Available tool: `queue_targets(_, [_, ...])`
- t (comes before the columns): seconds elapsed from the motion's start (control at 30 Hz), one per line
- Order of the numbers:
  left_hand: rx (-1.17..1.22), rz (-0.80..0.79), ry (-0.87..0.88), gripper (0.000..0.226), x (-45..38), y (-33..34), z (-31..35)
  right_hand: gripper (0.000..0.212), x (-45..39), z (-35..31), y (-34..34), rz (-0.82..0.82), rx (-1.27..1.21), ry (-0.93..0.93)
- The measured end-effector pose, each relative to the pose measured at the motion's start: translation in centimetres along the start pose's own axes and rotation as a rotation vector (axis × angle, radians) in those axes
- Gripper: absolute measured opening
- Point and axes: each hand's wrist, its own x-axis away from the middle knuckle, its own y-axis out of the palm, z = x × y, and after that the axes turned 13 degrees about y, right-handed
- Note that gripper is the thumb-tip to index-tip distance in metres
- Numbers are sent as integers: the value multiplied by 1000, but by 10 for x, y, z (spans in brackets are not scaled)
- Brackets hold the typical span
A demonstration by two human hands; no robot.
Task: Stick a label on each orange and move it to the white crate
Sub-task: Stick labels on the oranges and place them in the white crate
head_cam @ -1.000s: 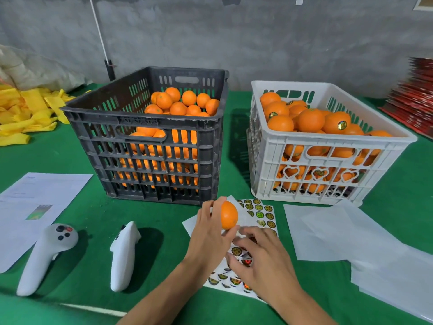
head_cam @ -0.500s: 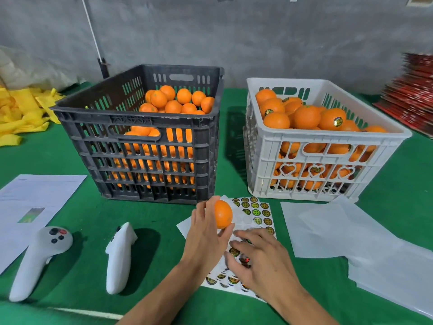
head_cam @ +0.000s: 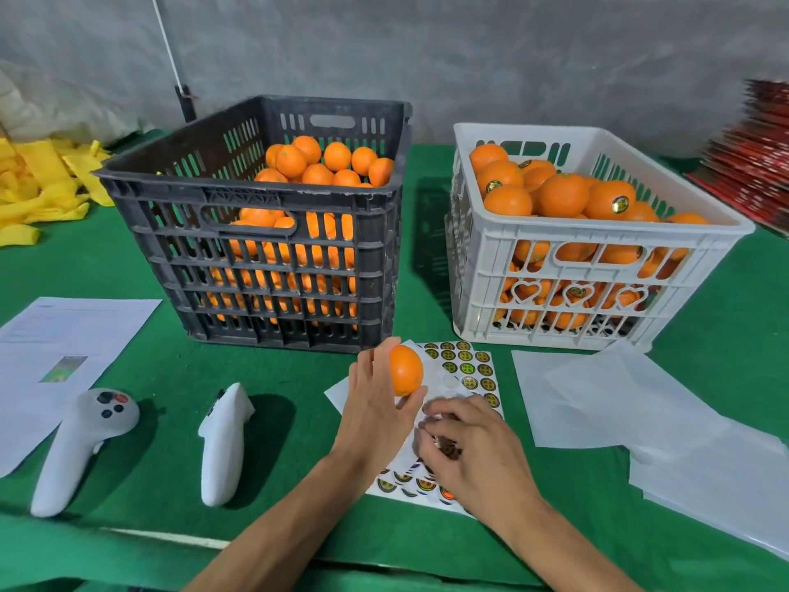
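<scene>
My left hand (head_cam: pixel 375 416) holds one unlabelled orange (head_cam: pixel 405 369) upright just above the label sheet (head_cam: pixel 469 369), which lies on the green table in front of the crates. My right hand (head_cam: pixel 474 455) rests on the lower part of that sheet with fingers curled, pinching at a label; the label itself is hidden under the fingers. The black crate (head_cam: pixel 264 198) at centre left holds several plain oranges. The white crate (head_cam: pixel 491 267) at right is nearly full of oranges, some showing round labels.
Two white controllers (head_cam: pixel 81 442) (head_cam: pixel 224 437) lie at front left beside a printed paper (head_cam: pixel 64 335). Loose white sheets (head_cam: pixel 619 399) spread at front right. Yellow bags (head_cam: pixel 38 185) lie at far left, and a red stack (head_cam: pixel 760 155) at far right.
My right hand's fingers have curled inward on the label sheet from a flatter spread. My left hand still holds the orange in about the same place.
</scene>
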Motion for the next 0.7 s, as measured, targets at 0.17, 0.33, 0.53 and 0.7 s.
queue_targets(0.17, [-13,-4,9,73,1,1,-1,5,-4,1,0,-98,-181,131])
queue_targets(0.33, [-24,-9,25,74,0,1,0,12,-8,5,-2,-185,-333,243])
queue_targets(0.53, [4,-27,20,75,1,-1,-1,19,-36,12,-24,-267,-510,460])
queue_targets(0.7, [0,-43,29,73,-3,-2,-3,12,-72,-7,-24,215,-146,166])
